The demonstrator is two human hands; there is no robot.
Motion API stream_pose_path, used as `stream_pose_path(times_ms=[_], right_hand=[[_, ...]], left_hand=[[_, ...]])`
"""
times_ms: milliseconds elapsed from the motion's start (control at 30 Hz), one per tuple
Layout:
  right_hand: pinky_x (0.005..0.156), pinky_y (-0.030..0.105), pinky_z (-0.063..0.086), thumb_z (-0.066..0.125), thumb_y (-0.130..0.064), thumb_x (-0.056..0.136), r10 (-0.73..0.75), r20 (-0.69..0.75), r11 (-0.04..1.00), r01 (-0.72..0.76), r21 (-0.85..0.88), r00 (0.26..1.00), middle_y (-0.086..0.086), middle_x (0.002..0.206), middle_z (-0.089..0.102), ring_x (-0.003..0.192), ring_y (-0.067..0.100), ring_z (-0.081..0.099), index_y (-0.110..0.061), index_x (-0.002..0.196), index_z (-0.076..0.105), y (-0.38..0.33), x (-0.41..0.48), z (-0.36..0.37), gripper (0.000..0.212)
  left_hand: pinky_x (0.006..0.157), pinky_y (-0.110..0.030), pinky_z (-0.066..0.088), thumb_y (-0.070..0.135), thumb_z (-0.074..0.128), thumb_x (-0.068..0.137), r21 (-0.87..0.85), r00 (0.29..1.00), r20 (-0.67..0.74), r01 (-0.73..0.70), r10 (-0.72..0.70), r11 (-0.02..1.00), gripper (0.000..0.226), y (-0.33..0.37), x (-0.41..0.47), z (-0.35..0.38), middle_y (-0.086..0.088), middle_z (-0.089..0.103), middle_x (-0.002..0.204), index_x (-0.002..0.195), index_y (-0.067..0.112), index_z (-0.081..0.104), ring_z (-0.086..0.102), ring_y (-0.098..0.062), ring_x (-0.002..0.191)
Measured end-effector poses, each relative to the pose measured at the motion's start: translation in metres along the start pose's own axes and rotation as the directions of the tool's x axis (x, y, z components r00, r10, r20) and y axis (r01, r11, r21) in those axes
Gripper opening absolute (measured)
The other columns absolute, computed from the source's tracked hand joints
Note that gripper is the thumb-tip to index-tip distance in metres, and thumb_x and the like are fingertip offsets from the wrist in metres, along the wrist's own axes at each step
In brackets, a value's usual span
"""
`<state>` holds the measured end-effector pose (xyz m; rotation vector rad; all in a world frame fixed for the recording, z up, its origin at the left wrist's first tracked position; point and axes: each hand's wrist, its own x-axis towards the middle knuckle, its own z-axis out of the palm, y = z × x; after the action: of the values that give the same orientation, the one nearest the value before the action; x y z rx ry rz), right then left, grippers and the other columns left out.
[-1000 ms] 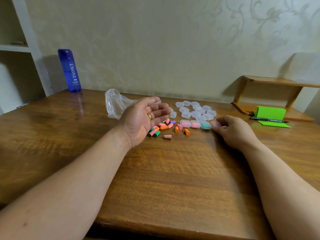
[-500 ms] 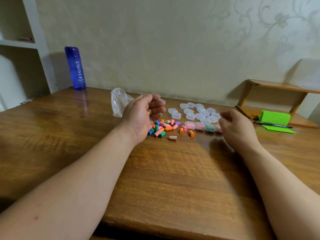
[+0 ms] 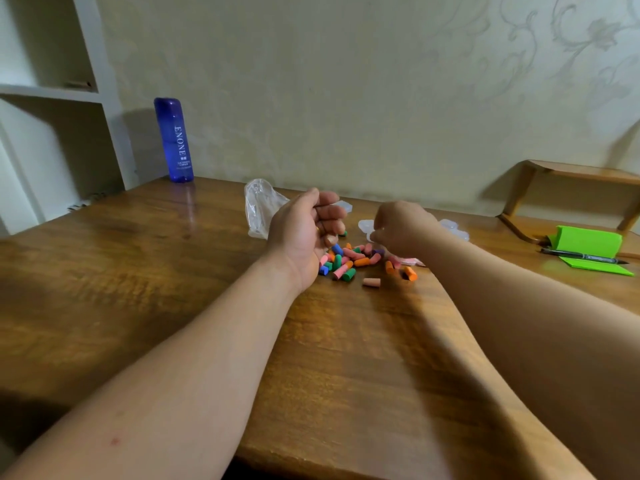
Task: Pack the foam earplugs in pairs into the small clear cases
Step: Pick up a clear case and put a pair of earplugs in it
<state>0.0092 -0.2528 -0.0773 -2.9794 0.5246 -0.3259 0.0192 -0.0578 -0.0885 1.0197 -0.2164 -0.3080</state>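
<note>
Earplugs: a loose heap of mixed colours (image 3: 349, 259) lies on the worktop (image 3: 173, 271) between the two hands. A few strays sit just beside it, among them an orange one (image 3: 409, 273) and a pink one (image 3: 371, 282).
Empty cases: clear ones (image 3: 366, 224) sit behind the heap, near the wall, partly covered by the hands. One more shows past the right wrist (image 3: 456, 227).
Filled cases: only a pink sliver (image 3: 410, 261) shows at the edge of the right forearm, and it looks like packed cases. Their count is hidden.
Left hand (image 3: 306, 233): it rests beside the heap, palm turned inward, with its fingers curled over the palm. I cannot tell whether this grip holds an earplug.
Right hand (image 3: 403, 226): it hovers over the empty cases, fingers bunched downward at one of them. I cannot tell whether the grip has already closed on it.
Bag (image 3: 258, 209): clear plastic, crumpled behind the left hand.
Done: by the pink sliver, likely a small share.
Left: most of the job, judging by the size of the heap and the empty cases in sight.
Step in hand: probably fetching a fresh case to take the next pair.
Next need: two earplugs picked from the heap, seated in one case, and the lid pressed shut.
</note>
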Motion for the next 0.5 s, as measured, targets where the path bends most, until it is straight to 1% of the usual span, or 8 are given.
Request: stream_pose_path(times_ms=[67,133,200,267,333,400,433,500], right_hand=[[0.063,0.031,0.041,0.075,-0.032,0.095,0.021,0.04,0.999,-0.019,-0.048,0.999,0.001,0.109,0.067,0.095,0.023,0.059,-0.018,0.122,0.07,-0.002,0.006,0.001,0.031],[0.068,0.032,0.044,0.076,-0.032,0.095,0.025,0.05,0.998,-0.022,-0.061,0.998,0.002,0.115,0.069,0.096,0.023,0.059,-0.018,0.126,0.067,-0.002,0.01,0.003,0.035],[0.076,0.033,0.047,0.075,-0.031,0.095,0.011,0.046,0.999,-0.009,-0.042,0.999,0.003,0.125,0.07,0.104,0.024,0.062,-0.018,0.136,0.064,-0.001,0.01,0.004,0.044],[0.086,0.035,0.051,0.072,-0.032,0.097,-0.001,0.004,0.998,0.0,0.058,1.0,0.004,0.134,0.069,0.116,0.026,0.064,-0.018,0.146,0.058,0.0,0.005,0.001,0.053],[0.097,0.038,0.054,0.068,-0.035,0.1,0.015,-0.074,0.965,0.005,0.262,0.997,0.004,0.135,0.069,0.118,0.027,0.066,-0.017,0.151,0.055,0.0,-0.007,-0.01,0.056],[0.094,0.035,0.053,0.064,-0.038,0.103,0.01,-0.158,0.909,0.057,0.414,0.987,0.0,0.128,0.071,0.111,0.022,0.067,-0.016,0.148,0.059,-0.001,-0.027,-0.025,0.05],[0.091,0.032,0.05,0.063,-0.037,0.105,-0.014,-0.194,0.889,0.101,0.446,0.981,-0.002,0.124,0.071,0.108,0.018,0.067,-0.016,0.145,0.061,-0.002,-0.039,-0.032,0.046],[0.091,0.027,0.045,0.064,-0.033,0.105,-0.076,-0.237,0.857,0.185,0.482,0.969,-0.007,0.124,0.067,0.109,0.012,0.064,-0.02,0.144,0.061,-0.004,-0.065,-0.039,0.041]], left_hand=[[0.057,-0.028,0.037,0.026,0.044,0.113,0.002,1.0,0.005,-0.005,0.005,1.0,0.032,0.001,0.0,0.0,-0.006,0.071,0.074,0.107,0.007,0.069,0.059,-0.015,0.061],[0.056,-0.027,0.037,0.025,0.044,0.113,0.002,1.0,0.016,-0.003,0.003,1.0,0.03,0.001,0.0,0.0,-0.005,0.07,0.073,0.107,0.007,0.069,0.058,-0.014,0.061],[0.056,-0.027,0.037,0.024,0.045,0.112,0.003,1.0,0.031,0.002,-0.002,1.0,0.028,0.0,0.001,0.0,-0.005,0.07,0.073,0.107,0.008,0.068,0.058,-0.014,0.061],[0.055,-0.026,0.038,0.023,0.048,0.111,0.025,0.998,0.055,0.005,-0.006,1.0,0.024,0.0,0.002,-0.001,-0.005,0.07,0.075,0.108,0.008,0.067,0.058,-0.014,0.061],[0.054,-0.025,0.041,0.019,0.054,0.109,0.088,0.997,0.083,0.0,-0.007,0.996,0.017,-0.001,0.002,-0.001,-0.006,0.071,0.078,0.11,0.008,0.067,0.06,-0.014,0.063],[0.053,-0.025,0.045,0.017,0.057,0.108,0.171,0.994,0.104,0.013,-0.031,0.985,0.017,-0.002,-0.001,0.0,-0.008,0.072,0.083,0.116,0.006,0.066,0.063,-0.015,0.065],[0.053,-0.025,0.048,0.021,0.058,0.109,0.199,0.991,0.118,0.037,-0.061,0.979,0.021,-0.002,-0.002,0.001,-0.008,0.072,0.086,0.12,0.004,0.065,0.065,-0.015,0.067],[0.054,-0.025,0.052,0.034,0.056,0.11,0.239,0.975,0.176,0.095,-0.139,0.966,0.033,-0.003,-0.006,0.004,-0.01,0.075,0.09,0.126,0.006,0.064,0.07,-0.017,0.07]])
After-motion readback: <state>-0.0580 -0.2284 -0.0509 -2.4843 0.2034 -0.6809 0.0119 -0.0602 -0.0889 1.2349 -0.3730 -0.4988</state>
